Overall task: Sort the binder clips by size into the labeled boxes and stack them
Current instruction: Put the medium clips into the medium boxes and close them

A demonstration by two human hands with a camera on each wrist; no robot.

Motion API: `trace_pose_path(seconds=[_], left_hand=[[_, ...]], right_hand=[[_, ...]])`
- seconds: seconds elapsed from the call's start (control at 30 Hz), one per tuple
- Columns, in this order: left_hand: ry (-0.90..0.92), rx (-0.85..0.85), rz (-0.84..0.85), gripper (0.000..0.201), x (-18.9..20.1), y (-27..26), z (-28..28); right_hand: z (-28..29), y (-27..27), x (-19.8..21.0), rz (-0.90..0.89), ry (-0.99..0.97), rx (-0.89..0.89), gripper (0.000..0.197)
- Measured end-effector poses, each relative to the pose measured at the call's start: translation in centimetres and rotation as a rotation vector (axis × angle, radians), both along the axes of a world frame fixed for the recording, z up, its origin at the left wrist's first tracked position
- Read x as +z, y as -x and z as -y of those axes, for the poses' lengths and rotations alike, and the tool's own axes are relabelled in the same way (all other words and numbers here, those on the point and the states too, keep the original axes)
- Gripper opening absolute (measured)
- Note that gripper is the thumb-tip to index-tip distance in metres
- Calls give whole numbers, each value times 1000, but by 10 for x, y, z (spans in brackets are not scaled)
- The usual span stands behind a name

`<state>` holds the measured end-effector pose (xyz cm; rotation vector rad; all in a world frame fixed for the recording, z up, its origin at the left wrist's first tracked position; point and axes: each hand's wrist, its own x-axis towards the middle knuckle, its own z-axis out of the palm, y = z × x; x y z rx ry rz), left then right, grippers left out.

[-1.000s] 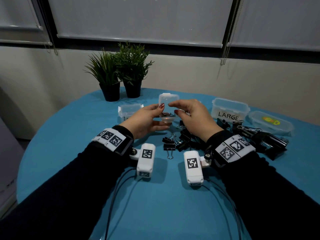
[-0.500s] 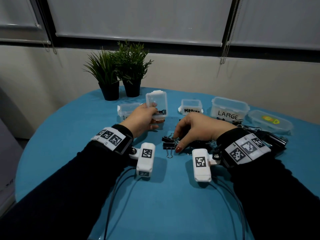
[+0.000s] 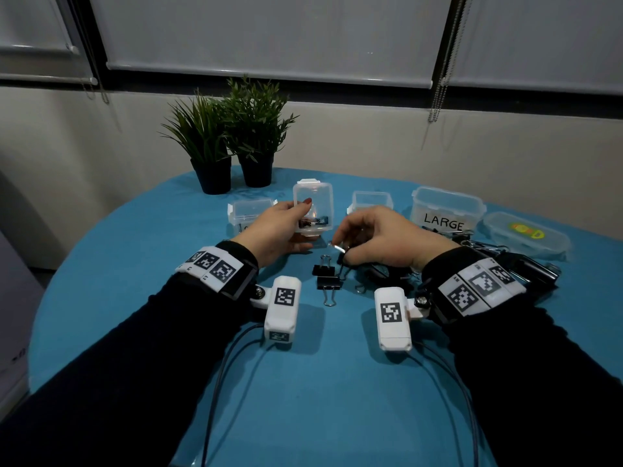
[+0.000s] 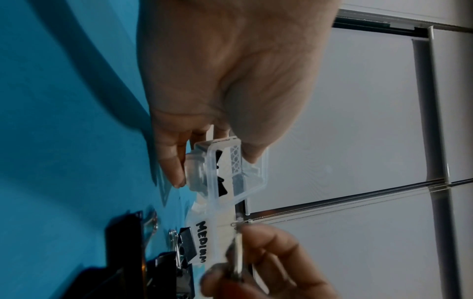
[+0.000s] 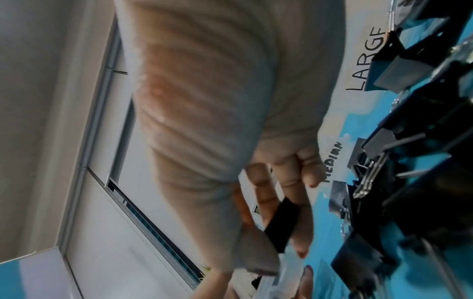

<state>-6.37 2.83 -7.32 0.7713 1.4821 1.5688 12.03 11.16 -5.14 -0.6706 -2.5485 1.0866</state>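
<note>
My left hand holds a small clear box tilted up above the table, its lid hinged open; black small clips lie inside. Just right of the box, my right hand pinches a small black binder clip by its body, and the silver handle points toward the box. The MEDIUM box and the LARGE box stand open behind my right hand. Loose black binder clips lie between my wrists, and more are piled under and right of my right hand.
Another small clear box sits behind my left hand. A clear lid with a yellow sticker lies at the far right. Two potted plants stand at the table's back edge. The round table has a blue cloth.
My right hand left the box, dipped to the clip pile, and has now come up holding a small clip near the box. My left hand shifted the box slightly left.
</note>
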Motion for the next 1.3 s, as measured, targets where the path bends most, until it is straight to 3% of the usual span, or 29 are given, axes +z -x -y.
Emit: trace_pose_path(seconds=[0.17,0.3,0.43,0.6,0.77,0.83,0.93,1.03,1.1,1.3], left_hand=[[-26,-62,91,27,4,-3,5],[-22,-156,114,35,4,-4,9],[-18,-214,88,54,2,-4,9],[13,-247,44,64,2,-5,11],[34,-298,-18,59,2,-7,10],[35,-298,-33,55,1,-7,10],[41,-283,-37,64,-1,-6,9],[20,-244,-7,49,0,-5,10],[21,-230,-16,55,1,-5,10],[24,-255,-26,59,1,-7,8]], right_hand=[[0,4,3,-373,108,-161,37],[4,7,2,-527,161,-213,27],[4,13,-1,-496,166,-204,32],[-3,21,-9,-397,-33,-237,21],[-4,20,-7,-393,-263,-288,17],[-3,21,-6,-361,-274,-287,15],[0,21,-5,-304,-229,-229,6],[1,21,-5,-216,-293,-151,24],[1,19,-5,-190,-329,-149,31],[-1,22,-8,-245,-326,-250,25]])
